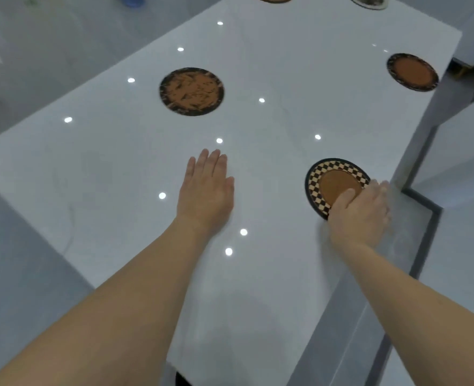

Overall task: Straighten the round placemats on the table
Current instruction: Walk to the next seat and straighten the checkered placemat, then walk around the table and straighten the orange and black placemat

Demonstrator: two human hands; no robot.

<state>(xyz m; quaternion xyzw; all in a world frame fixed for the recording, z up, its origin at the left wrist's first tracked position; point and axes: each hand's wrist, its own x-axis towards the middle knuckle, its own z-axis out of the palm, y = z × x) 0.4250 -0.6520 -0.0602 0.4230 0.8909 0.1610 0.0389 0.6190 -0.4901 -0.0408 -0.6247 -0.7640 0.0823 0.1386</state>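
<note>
Right hand (pixel 359 211) gripping the near right edge of the checkered placemat (pixel 333 179), thumb lying on its brown centre, fingers blurred at the table (pixel 286 65) edge; left hand (pixel 206 190) resting flat and spread on bare tabletop, well apart; brown patterned placemat (pixel 191 91) lying farther off

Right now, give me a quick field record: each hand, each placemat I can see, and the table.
left hand: flat on the bare table, fingers straight, holding nothing
right hand: on the checkered placemat, thumb on its brown centre; blurred
patterned placemat: mid-table, untouched
dark-rimmed placemat: at the table's right edge, untouched
far placemats: two, cut off by the top of the frame
table: white, glossy, with reflected light spots
</note>
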